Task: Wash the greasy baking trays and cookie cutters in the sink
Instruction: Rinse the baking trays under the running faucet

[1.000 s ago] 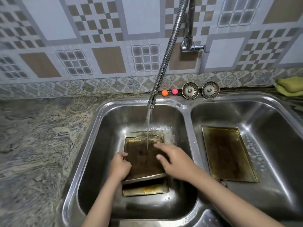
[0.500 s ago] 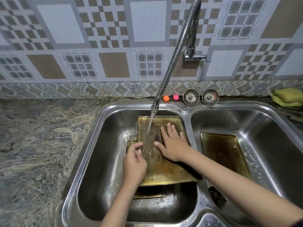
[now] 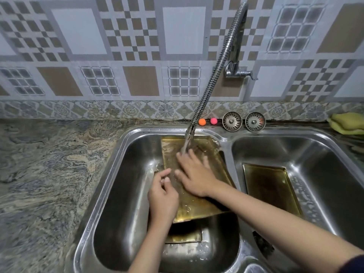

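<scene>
A greasy golden baking tray (image 3: 197, 205) stands tilted in the left basin (image 3: 122, 194) of the steel sink, its far edge raised under the running water. My left hand (image 3: 162, 196) grips its left edge. My right hand (image 3: 194, 174) lies flat on the tray's surface with fingers spread, in the stream from the flexible faucet (image 3: 208, 87). A second tray (image 3: 185, 236) lies flat on the basin floor beneath, mostly hidden. A third greasy tray (image 3: 269, 186) rests in the right basin (image 3: 325, 164). No cookie cutters are visible.
Two round sink strainers (image 3: 232, 121) (image 3: 255, 121) and an orange ball (image 3: 202, 121) and pink ball (image 3: 213, 120) sit on the ledge behind the sink. A yellow-green sponge (image 3: 347, 123) lies at the far right. Marbled stone counter (image 3: 45, 174) extends to the left.
The tray was lifted from flat to tilted, its far edge now up near the spout. My right hand slid up the tray into the water stream; my left hand stayed on the left edge.
</scene>
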### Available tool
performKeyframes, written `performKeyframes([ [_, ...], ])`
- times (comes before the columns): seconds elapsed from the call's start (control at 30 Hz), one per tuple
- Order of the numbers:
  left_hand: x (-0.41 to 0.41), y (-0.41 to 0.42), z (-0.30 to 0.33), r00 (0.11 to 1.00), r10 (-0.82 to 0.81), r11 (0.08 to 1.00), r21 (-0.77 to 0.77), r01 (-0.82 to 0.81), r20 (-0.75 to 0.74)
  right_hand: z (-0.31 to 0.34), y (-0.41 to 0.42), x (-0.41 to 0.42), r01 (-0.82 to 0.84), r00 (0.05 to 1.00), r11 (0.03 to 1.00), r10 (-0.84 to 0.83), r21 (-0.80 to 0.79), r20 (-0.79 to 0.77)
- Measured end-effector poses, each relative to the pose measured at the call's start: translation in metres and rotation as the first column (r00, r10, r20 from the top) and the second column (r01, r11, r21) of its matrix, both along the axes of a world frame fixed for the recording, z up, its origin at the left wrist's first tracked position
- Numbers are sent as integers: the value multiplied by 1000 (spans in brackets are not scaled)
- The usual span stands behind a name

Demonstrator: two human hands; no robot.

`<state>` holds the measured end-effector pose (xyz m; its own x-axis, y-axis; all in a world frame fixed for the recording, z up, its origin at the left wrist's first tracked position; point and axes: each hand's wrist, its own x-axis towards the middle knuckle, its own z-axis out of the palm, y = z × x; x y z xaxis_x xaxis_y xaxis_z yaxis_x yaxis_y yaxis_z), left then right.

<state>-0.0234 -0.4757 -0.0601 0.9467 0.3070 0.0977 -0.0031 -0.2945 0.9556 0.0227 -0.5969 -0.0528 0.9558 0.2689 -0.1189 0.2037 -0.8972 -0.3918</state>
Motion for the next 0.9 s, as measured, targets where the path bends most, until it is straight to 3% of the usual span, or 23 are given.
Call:
performKeyframes([
  [0.07,12,9,1,998,63,998,-23,-63,-11,3,0,-21,-188,982,982,187,1,22],
  [0.13,16,16,3,998,67,997,-24,-67,4,4,-12,-14,-199,978,978,202,-57,58],
  [0.27,5,-3,10,998,-57,997,-57,59,39,14,-16,25,194,979,979,-189,-63,77],
  [0.3,4,-7,12,996,-68,995,-69,71,51,17,-9,25,208,973,977,-202,-47,107],
  [0.4,14,0,18,999,-12,995,-100,16,46,17,8,0,-108,984,994,109,-10,143],
  [0.47,20,15,20,1000,13,997,-78,-12,11,11,-2,-11,-214,964,976,215,-23,159],
  [0.53,17,21,21,1000,-17,998,-54,17,-2,6,-15,6,-81,985,995,89,-59,149],
  [0.63,5,7,19,995,-102,993,-63,101,-3,16,-17,31,241,970,969,-239,-48,38],
  [0.7,3,0,20,996,-94,992,-85,94,-2,21,-4,25,157,985,986,-153,-46,80],
  [0.8,13,14,24,1000,6,994,-107,-6,-5,19,5,-11,-173,979,985,175,-27,107],
  [0.83,16,21,26,1000,22,994,-106,-23,-10,15,-1,-17,-224,968,974,227,-35,108],
  [0.9,16,27,27,1000,25,997,-79,-26,-8,10,-14,-9,-169,980,983,175,-66,92],
])
